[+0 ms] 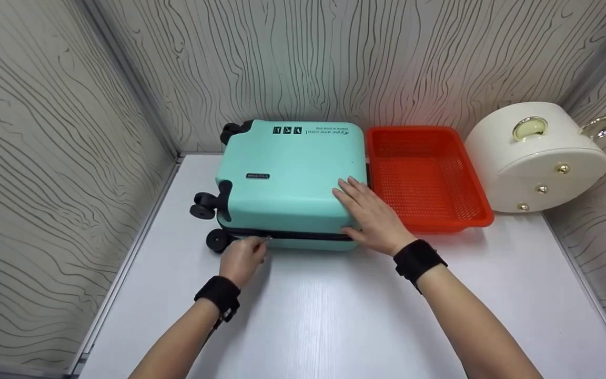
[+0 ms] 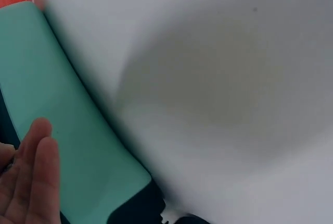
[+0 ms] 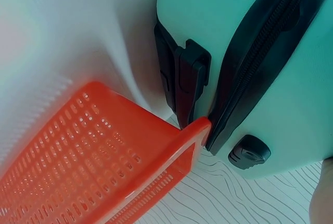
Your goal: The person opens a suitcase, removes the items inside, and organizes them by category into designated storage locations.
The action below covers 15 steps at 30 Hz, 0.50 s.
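Note:
A mint-green suitcase (image 1: pixel 292 163) lies flat on the white table, its black wheels pointing left. Along its front side runs a black zipper (image 1: pixel 308 235). My left hand (image 1: pixel 242 260) pinches a small metal zipper pull (image 1: pixel 269 238) near the wheel end. In the left wrist view, that hand's fingers (image 2: pixel 44 182) lie against the green shell, with the pull mostly hidden. My right hand (image 1: pixel 374 218) rests with fingers spread on the suitcase's front right corner. The right wrist view shows the closed zipper band (image 3: pixel 255 57) and a black handle (image 3: pixel 190 78) at that end.
A red perforated basket (image 1: pixel 475 210) stands right beside the suitcase. To its right sits a round cream case (image 1: pixel 513 152) with gold fittings. Wood-patterned panels (image 1: pixel 303 63) enclose the table (image 1: pixel 303 316) at the back and sides.

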### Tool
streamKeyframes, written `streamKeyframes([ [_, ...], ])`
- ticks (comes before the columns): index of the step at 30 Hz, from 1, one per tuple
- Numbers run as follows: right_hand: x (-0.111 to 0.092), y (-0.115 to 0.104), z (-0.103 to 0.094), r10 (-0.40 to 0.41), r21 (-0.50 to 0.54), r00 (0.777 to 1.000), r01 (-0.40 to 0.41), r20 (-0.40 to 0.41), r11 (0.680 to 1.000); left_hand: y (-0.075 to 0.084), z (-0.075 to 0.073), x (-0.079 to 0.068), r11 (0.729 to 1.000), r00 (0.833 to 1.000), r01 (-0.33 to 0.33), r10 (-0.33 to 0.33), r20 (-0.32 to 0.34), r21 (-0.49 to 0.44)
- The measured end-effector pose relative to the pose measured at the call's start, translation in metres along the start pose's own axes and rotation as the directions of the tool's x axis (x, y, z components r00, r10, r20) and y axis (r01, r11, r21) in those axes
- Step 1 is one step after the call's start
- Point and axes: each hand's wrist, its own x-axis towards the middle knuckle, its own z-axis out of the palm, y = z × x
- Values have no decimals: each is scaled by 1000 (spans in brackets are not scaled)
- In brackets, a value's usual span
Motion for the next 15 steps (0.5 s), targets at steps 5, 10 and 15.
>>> streamKeyframes([
  [5, 0, 0, -1, 8, -4, 1000, -8, 9, 1000, -9, -8, -1, 999, 999, 39, -39, -20, -17],
  [10, 0, 0, -1, 12, -3, 1000, -12, 5, 1000, -19, -15, -2, 997, 997, 69, -69, -31, -27],
  [15, 0, 0, -1, 11, -2, 1000, -11, 4, 1000, -29, -21, -5, 996, 995, 83, -84, -50, -16],
])
